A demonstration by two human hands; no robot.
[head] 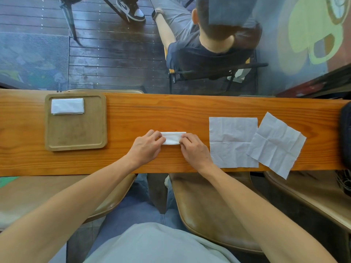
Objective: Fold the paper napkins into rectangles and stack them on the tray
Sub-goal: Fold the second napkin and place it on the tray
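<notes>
A folded white napkin (172, 138) lies as a narrow rectangle at the middle of the wooden table (171, 111). My left hand (147, 147) pinches its left end and my right hand (193, 149) presses its right end. To the left sits a square wooden tray (76, 133) with a folded napkin stack (67, 106) in its far left corner. Two unfolded napkins lie flat to the right: one square napkin (233, 142) and a tilted napkin (276, 144) that overlaps it and hangs over the near table edge.
A dark object (345, 133) sits at the table's right end. Brown chair seats (209, 215) stand below the near edge. Beyond the far edge a person (205, 46) sits on a chair with their back to me.
</notes>
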